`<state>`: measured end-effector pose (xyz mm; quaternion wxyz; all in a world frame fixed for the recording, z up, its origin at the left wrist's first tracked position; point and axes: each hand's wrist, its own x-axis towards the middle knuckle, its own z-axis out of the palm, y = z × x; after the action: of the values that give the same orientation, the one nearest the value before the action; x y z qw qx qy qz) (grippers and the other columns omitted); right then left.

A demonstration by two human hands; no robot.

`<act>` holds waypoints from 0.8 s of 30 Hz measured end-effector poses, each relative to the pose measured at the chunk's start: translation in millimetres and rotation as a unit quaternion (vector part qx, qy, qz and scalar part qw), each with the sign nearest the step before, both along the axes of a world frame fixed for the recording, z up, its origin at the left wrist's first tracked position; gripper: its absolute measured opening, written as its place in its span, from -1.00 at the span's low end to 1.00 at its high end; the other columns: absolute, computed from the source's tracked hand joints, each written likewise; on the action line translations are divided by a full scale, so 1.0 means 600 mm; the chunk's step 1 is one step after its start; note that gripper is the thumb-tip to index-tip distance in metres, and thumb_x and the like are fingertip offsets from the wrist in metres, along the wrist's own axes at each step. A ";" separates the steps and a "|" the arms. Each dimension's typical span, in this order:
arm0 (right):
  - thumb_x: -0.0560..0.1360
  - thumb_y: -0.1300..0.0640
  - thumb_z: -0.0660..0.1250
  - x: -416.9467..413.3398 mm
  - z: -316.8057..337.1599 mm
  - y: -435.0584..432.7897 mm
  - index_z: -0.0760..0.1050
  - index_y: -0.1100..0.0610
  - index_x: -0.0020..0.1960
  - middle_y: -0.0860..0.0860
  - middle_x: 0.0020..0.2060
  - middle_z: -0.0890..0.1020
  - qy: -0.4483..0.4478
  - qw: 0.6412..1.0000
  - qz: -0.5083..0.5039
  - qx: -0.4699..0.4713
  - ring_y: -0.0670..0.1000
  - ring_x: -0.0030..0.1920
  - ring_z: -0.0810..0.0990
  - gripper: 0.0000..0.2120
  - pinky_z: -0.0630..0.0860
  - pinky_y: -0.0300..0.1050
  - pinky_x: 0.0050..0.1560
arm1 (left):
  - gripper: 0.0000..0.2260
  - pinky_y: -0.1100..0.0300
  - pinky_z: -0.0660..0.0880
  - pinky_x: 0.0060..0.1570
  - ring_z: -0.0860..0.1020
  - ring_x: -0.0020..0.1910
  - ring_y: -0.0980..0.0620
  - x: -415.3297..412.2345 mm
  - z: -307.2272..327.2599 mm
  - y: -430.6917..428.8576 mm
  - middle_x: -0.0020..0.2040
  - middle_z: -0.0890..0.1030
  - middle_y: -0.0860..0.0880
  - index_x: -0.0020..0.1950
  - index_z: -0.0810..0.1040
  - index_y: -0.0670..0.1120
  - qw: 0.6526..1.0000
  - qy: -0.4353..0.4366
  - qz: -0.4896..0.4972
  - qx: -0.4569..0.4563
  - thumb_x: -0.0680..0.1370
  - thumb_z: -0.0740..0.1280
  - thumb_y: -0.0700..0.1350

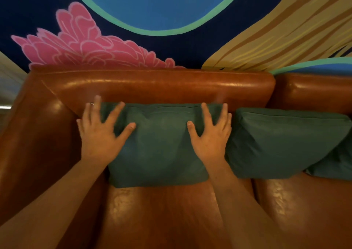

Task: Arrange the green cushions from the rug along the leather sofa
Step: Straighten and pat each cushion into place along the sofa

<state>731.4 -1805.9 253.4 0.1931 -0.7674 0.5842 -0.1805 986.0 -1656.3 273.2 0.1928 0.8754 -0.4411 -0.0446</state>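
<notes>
A green cushion [158, 146] leans against the backrest of the brown leather sofa [152, 85], at its left end. My left hand [101, 132] lies flat on the cushion's left side, fingers spread, a ring on one finger. My right hand [211, 134] lies flat on its right side, fingers spread too. Neither hand grips anything. A second green cushion [282, 144] leans on the backrest just to the right, touching the first. The corner of a third green cushion [335, 165] shows at the right edge, partly behind the second.
The sofa's left armrest [30, 134] rises beside the first cushion. A second backrest section [314, 90] continues to the right. Bare leather seat [162, 210] lies in front of the cushions. Behind the sofa stands a painted wall [152, 10] in blue, pink and yellow.
</notes>
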 end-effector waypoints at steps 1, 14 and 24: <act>0.60 -0.42 0.17 0.002 -0.006 0.006 0.09 -0.30 0.66 0.04 0.70 -0.21 0.028 0.999 0.023 0.015 0.31 0.67 -0.18 -0.31 0.01 0.42 0.59 | -0.27 -0.49 0.05 0.51 -0.06 0.69 -0.24 -0.003 -0.005 0.001 0.73 0.02 -0.08 0.62 0.22 0.38 0.998 0.013 -0.029 0.045 0.49 0.18 0.57; 0.34 -0.29 0.61 -0.055 -0.037 0.055 -0.04 -0.10 0.71 0.07 0.65 0.19 -0.243 0.936 -0.122 0.222 0.04 0.63 0.22 0.18 0.18 -0.13 0.56 | 0.31 -0.21 0.31 0.52 0.30 0.58 -0.19 -0.023 -0.029 0.037 0.63 0.22 -0.14 0.68 -0.05 0.26 0.893 0.359 0.251 -0.101 0.17 0.75 0.25; 0.05 -0.57 0.58 -0.040 -0.123 0.059 0.11 -0.35 0.60 -0.09 0.48 0.47 -0.263 0.917 -0.114 0.276 -0.03 0.45 0.49 0.25 0.48 0.14 0.45 | 0.05 -0.32 0.63 0.04 0.58 0.31 0.08 -0.051 -0.076 0.029 0.37 0.57 0.22 0.51 0.26 0.41 0.821 0.487 0.242 -0.172 0.13 0.74 0.21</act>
<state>707.2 -1770.5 179.9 0.5224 -0.5367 0.6220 -0.2283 955.3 -1638.7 227.8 0.5343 0.7708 -0.0646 -0.3409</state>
